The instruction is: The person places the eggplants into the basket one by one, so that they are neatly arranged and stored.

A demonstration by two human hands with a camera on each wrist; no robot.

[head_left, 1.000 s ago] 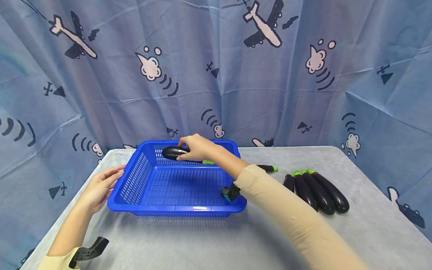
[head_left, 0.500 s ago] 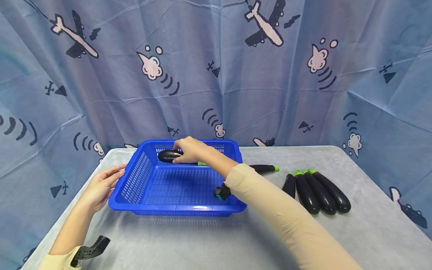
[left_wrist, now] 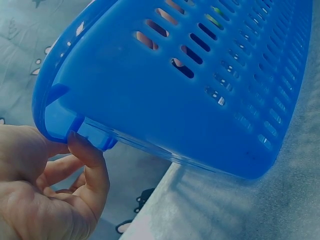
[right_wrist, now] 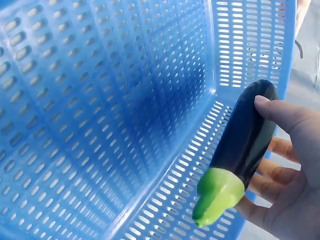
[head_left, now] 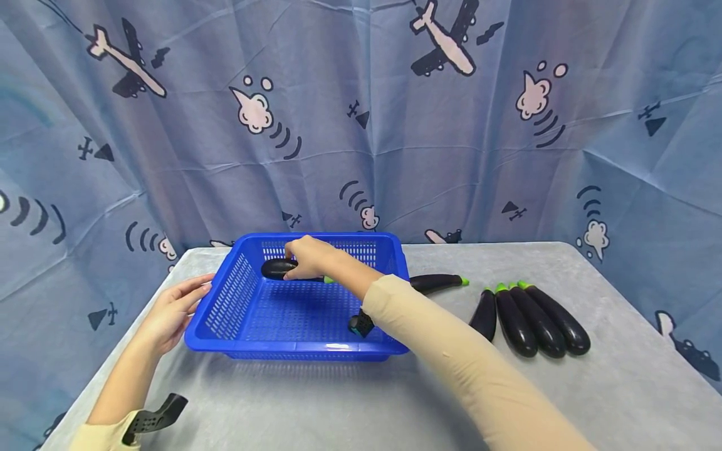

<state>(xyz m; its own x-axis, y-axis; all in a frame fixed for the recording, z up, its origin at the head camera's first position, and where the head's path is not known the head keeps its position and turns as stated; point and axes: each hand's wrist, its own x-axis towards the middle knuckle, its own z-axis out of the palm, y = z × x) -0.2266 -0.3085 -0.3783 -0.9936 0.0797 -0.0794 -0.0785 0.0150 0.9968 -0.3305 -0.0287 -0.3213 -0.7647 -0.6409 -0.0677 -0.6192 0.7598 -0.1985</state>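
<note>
A dark eggplant (head_left: 273, 269) with a green stem end lies level in the grip of my right hand (head_left: 311, 258), inside the blue basket (head_left: 271, 346) near its back wall. In the right wrist view, the thumb rests along the side of the eggplant (right_wrist: 244, 135) and the fingers curl behind it; the basket floor shows beyond. My left hand (head_left: 172, 313) holds the basket's left rim. The left wrist view has its thumb and fingers pinching the rim's edge, low on the outside of the basket (left_wrist: 125, 95).
Right of the basket, one eggplant (head_left: 437, 282) lies sideways on the grey table (head_left: 282, 407). Several more eggplants (head_left: 516, 322) lie side by side farther right, stems pointing away. A blue patterned curtain (head_left: 338, 125) hangs behind the table.
My right hand has lowered the eggplant into the basket and shifted slightly left. The left hand stays at the rim.
</note>
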